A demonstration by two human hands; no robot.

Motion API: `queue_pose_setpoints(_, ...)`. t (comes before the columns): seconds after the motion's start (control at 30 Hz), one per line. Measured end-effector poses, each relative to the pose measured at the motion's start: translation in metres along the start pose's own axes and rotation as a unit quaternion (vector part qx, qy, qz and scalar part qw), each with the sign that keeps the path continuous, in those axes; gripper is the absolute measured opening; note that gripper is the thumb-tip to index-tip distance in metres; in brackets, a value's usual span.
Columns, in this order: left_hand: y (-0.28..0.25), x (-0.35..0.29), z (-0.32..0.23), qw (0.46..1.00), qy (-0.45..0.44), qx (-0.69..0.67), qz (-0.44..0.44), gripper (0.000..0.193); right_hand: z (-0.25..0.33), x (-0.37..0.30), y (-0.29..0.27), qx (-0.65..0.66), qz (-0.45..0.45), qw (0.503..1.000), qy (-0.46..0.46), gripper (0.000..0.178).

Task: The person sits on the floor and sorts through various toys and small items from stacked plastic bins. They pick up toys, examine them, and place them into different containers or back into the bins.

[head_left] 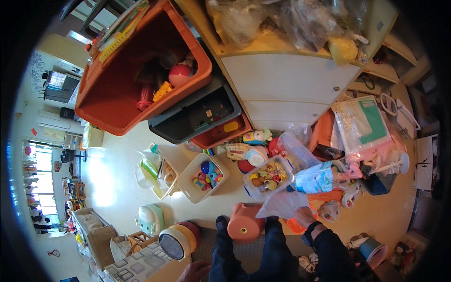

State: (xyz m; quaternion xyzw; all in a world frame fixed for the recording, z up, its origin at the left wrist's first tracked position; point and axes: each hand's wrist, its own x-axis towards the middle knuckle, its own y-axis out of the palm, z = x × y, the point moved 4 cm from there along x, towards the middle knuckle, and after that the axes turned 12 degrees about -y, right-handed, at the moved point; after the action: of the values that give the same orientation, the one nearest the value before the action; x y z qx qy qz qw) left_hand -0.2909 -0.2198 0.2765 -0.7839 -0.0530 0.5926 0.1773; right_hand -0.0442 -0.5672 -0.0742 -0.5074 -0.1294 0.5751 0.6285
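My right hand [304, 217], with a dark watch at the wrist, is shut on a thin clear plastic bag [282, 204] held low in front of my legs. Just left of it an orange plastic pot [244, 226] lies on its side by my dark shoes. Beyond the bag sits a clear lidless tub of small toys [268, 176]. My left hand [195, 271] hangs at the lower edge beside a tan surface, fingers loose and holding nothing.
A big orange bin [117, 94] and a grey bin [197, 117] tilt at upper left against a white cabinet [286, 84] topped with bags. A white toy basket [188, 181], round tins [178, 240], a cardboard box [96, 232] and piled packages [361, 124] crowd the floor.
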Motion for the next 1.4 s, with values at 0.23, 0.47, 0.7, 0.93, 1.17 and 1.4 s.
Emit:
queue_pose_setpoints(0.23,-0.024,0.045,0.043,0.998,0.055,-0.018,0.039,0.025,-0.067,-0.003,-0.033,-0.070,-0.079,0.971,0.214,0.034)
queue_pose_setpoints(0.47,-0.100,0.131,0.058,0.988,0.130,-0.005,0.088,0.023,0.035,0.083,-0.180,0.031,-0.260,0.945,0.194,0.024)
queue_pose_setpoints(0.7,-0.236,0.163,0.002,0.976,0.137,-0.119,0.118,0.031,0.254,0.235,-0.476,0.081,-0.430,0.894,-0.102,0.008)
queue_pose_setpoints(0.93,-0.297,0.150,-0.003,0.966,0.067,-0.213,0.132,0.031,0.264,0.396,-0.617,-0.134,-0.198,0.962,0.129,0.034)
queue_pose_setpoints(1.17,-0.296,0.159,0.028,0.952,0.069,-0.269,0.129,0.027,0.182,0.473,-0.608,-0.003,-0.137,0.976,0.169,0.052)
queue_pose_setpoints(1.4,-0.279,0.158,0.006,0.937,0.111,-0.301,0.138,0.026,0.137,0.450,-0.599,-0.018,-0.101,0.984,0.143,0.047)
